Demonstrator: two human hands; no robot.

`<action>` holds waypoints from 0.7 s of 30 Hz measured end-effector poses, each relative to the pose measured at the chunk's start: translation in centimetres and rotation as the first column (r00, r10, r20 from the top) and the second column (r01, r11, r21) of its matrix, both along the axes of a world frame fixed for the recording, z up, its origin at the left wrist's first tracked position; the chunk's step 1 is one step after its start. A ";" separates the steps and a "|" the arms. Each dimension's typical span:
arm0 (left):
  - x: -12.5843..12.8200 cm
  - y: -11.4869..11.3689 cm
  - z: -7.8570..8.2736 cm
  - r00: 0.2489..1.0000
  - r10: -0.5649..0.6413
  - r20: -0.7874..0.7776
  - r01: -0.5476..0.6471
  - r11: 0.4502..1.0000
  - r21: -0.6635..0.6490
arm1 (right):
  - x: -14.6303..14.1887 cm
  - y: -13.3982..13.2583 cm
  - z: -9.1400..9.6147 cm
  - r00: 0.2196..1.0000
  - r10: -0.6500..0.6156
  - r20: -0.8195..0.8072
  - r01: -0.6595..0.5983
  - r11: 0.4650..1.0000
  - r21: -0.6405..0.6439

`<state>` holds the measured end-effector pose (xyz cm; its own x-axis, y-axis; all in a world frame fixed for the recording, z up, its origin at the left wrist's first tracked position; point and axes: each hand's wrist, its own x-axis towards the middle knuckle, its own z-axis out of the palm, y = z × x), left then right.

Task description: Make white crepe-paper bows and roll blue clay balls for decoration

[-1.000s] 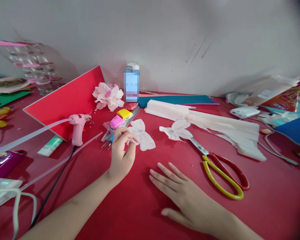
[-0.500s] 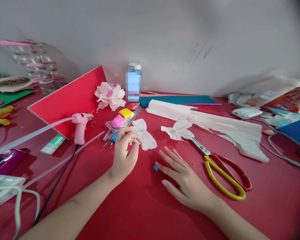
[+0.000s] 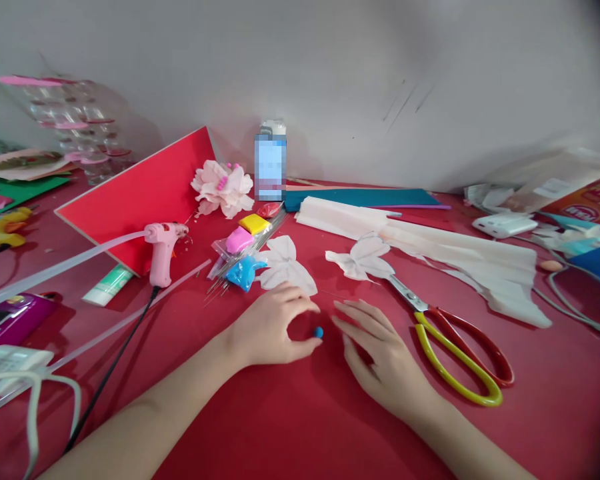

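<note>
Red desk [image 3: 555, 413] lies under everything, with a soft, crinkly paper petal [image 3: 286, 267] and a smooth lump of blue clay [image 3: 244, 273] near the middle. A tiny round blue ball [image 3: 319, 332] is right at the tip of the left hand [image 3: 270, 327], whose curved fingers [image 3: 300, 299] arch over it, but I cannot tell if they pinch it. Right hand [image 3: 385, 353] has its fingers spread open, holding nothing, just beside the yellow and red scissors [image 3: 455, 353].

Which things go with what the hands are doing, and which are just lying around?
With the hands: left hand, right hand, tiny blue ball, white paper petals.

Just lying around: scissors, glue gun, paper flower, red board.
</note>
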<state>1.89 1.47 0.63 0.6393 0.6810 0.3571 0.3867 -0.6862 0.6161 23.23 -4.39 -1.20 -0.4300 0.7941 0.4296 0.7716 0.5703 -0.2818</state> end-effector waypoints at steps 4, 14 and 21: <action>0.4 -0.1 -0.5 0.991 -0.032 -0.126 0.039 0.998 0.055 | 0.0 0.2 -0.3 0.996 -0.046 -0.071 0.044 0.999 -0.028; 0.5 -0.7 0.0 0.989 -0.010 0.149 0.021 0.997 -0.074 | -0.8 0.4 1.0 0.935 -0.051 -0.351 -0.026 0.978 -0.209; 0.9 -1.1 -0.3 0.924 0.172 0.341 -0.060 0.947 -0.316 | -1.7 2.6 0.5 0.794 -0.096 -0.600 -0.064 0.969 -0.239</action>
